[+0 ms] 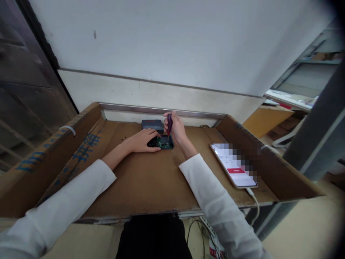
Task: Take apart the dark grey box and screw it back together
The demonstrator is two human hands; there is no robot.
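Note:
A small black case with a green circuit board [162, 143] lies on the cardboard-covered bench [151, 180]. My left hand [142, 140] rests flat on the case's left side, fingers laid over it, holding it down. My right hand [176, 127] is closed round a dark red-handled screwdriver [169, 126], held upright with its tip down on the board's right part. A grey metal cover [152, 124] lies just behind the case.
A smartphone [233, 165] with a lit screen lies at the right of the bench, its white cable [254, 205] hanging over the front edge. Cardboard flaps rise at the left [48, 151] and right [269, 158]. A white wall stands behind.

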